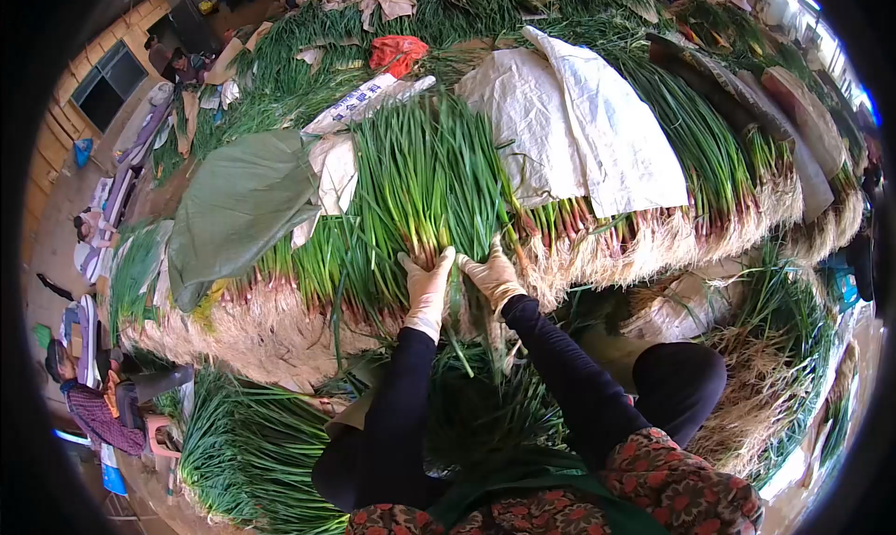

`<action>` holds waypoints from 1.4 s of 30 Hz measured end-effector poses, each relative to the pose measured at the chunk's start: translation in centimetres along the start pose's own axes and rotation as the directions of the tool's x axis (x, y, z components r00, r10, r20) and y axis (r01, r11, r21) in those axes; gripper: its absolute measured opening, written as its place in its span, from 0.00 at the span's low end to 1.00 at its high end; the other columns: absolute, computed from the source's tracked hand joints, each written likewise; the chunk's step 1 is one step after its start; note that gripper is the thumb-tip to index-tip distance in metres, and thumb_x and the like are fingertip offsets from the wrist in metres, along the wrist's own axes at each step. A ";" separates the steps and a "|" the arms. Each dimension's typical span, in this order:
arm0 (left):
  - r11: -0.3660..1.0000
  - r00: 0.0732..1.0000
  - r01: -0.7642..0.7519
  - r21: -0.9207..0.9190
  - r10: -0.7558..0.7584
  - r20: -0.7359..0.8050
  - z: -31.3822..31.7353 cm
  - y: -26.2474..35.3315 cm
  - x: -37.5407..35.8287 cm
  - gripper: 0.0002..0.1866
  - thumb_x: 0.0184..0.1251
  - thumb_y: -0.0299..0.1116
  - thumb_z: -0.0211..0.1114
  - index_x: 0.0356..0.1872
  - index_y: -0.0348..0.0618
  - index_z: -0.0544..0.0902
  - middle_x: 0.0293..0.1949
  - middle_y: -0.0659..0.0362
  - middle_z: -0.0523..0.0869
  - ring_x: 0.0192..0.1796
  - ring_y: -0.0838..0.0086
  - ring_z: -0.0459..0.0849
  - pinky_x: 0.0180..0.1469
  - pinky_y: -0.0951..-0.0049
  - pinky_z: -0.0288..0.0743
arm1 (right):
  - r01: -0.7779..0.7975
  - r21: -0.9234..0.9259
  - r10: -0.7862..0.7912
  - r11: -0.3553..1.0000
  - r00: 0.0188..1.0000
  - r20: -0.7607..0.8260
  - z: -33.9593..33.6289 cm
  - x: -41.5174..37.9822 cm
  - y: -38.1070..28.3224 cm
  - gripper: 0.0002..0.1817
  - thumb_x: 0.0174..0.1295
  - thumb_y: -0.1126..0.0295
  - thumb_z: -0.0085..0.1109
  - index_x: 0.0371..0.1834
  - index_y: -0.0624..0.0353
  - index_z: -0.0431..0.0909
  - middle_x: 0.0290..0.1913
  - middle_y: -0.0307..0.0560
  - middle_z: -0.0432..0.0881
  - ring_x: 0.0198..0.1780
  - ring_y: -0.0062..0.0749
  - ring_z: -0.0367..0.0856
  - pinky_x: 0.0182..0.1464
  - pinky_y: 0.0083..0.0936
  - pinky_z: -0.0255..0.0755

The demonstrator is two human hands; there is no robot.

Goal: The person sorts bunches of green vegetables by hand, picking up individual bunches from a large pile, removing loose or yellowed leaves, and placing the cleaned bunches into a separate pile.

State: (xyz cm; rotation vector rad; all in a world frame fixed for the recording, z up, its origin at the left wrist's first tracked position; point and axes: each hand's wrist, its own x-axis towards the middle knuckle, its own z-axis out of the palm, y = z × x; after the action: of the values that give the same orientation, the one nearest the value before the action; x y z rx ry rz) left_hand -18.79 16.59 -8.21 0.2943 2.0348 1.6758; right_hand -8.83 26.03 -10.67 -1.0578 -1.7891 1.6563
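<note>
Outdoor yard, long stack of green onions (653, 134) under white sacks (588, 115) and a green tarp (238, 208).
Both gloved hands, left hand (427, 288) and right hand (492, 274), clasp one bundle (425, 176) at its root end, laying it atop the stack; I judge stacking well along, with loose onions (243, 451) below left to add.
</note>
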 end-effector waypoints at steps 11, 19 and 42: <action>0.600 0.779 0.458 -0.656 0.085 0.621 -0.4 10.0 -10.4 0.28 0.68 0.52 0.54 0.64 0.48 0.68 0.57 0.50 0.75 0.55 0.65 0.77 0.45 0.68 0.79 | 0.160 0.177 -0.222 0.971 0.876 0.429 -12.1 0.2 -16.6 0.31 0.53 0.64 0.69 0.59 0.65 0.70 0.48 0.49 0.81 0.47 0.28 0.79 0.53 0.24 0.71; 0.924 0.755 -0.041 0.379 -0.220 0.617 2.3 -12.9 -18.9 0.43 0.61 0.48 0.63 0.70 0.35 0.54 0.67 0.42 0.64 0.69 0.58 0.63 0.68 0.69 0.57 | 0.482 -0.837 -0.814 0.260 0.575 0.078 -21.5 2.0 -13.7 0.26 0.53 0.71 0.60 0.58 0.60 0.69 0.47 0.59 0.78 0.45 0.51 0.79 0.47 0.37 0.74; 0.917 0.914 -0.384 -0.104 0.394 0.095 -6.9 -0.6 -24.3 0.16 0.65 0.23 0.54 0.53 0.38 0.79 0.55 0.54 0.79 0.61 0.69 0.72 0.65 0.70 0.61 | 0.383 -0.884 -0.292 0.267 0.907 0.304 -7.2 -7.4 -7.6 0.17 0.63 0.57 0.51 0.36 0.62 0.76 0.18 0.54 0.79 0.21 0.40 0.81 0.23 0.42 0.71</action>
State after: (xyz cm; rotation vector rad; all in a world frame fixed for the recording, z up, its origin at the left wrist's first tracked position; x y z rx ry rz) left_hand -1.24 -0.58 -2.32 0.7938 1.9037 1.9187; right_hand -0.55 24.76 -1.04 -0.8409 -2.8645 0.2253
